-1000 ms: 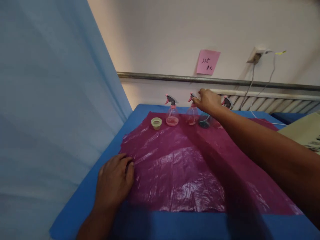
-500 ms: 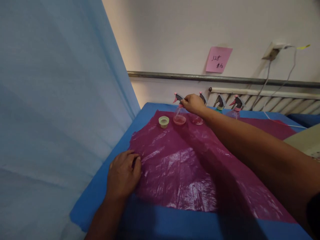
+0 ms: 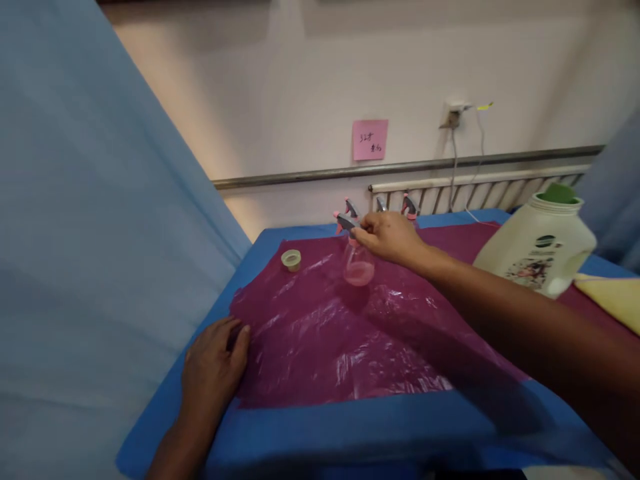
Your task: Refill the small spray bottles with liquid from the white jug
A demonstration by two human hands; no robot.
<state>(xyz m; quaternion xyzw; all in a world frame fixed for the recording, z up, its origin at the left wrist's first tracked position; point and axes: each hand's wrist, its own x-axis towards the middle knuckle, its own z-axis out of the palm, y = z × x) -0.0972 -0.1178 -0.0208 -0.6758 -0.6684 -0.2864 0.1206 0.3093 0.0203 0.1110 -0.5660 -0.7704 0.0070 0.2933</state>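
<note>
The right hand (image 3: 381,233) grasps the near bottle (image 3: 359,272), seemingly a carrying step calling for an upright hold; the left hand (image 3: 213,360) lies loose left of the sheet (image 3: 310,347).

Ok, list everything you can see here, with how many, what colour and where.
Held spray bottle: one, clear with pink liquid, grey-and-pink head, above centre
Other spray bottles: three heads visible, mostly grey, two with pink, behind
Small cup: one, pale yellow-green, left of held bottle
Jug: one, pale cream-green, green in its mouth, right
Plastic sheet: one, magenta, on table
Table: one, blue, below
Yellow item: one, right edge
Note: one, pink, wall
Pipe: one, grey, along wall
Radiator: one, whitish, back right
Socket: one, whitish, wall, cables below
Curtain: one, light blue, left
Right hand: one, on held bottle
Left hand: one, at sheet's left edge
</note>
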